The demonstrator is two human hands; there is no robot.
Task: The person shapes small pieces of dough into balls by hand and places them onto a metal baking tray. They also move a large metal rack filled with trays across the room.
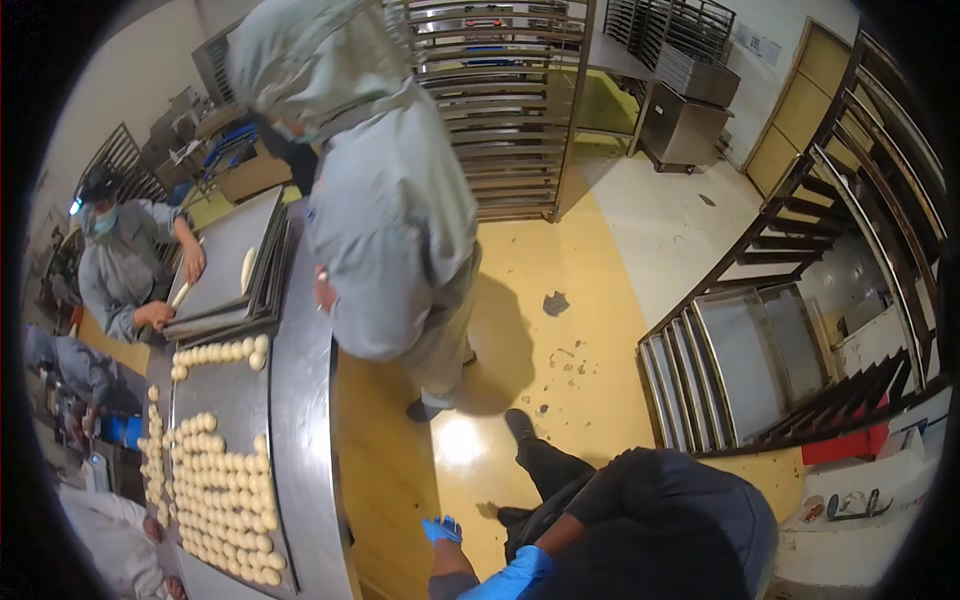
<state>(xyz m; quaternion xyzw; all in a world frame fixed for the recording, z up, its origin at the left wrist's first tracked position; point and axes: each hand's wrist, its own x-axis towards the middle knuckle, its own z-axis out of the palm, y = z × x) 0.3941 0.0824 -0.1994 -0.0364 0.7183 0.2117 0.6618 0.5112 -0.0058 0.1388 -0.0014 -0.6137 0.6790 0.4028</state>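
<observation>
My left hand [442,529], in a blue glove, is over the yellow floor near the metal table's edge. Its fingers are spread a little and nothing shows in them. Lower down, my right hand [521,574], also blue-gloved, reaches toward my left forearm [451,559]. The bottom of the picture cuts off its fingers, so I cannot tell whether it touches the sleeve. To the left of both hands stands the metal table [304,420]. On it, a dark baking tray [217,382] carries rows of round dough balls [225,495]. More dough balls [154,442] sit along the tray's far side.
A person in grey [390,225] stands at the table. Across it, another person [127,255] handles a dough strip on stacked trays [225,277]. Tray racks stand ahead [502,150] and at right [750,277]. Debris [556,303] dots the floor. Other workers are at far left.
</observation>
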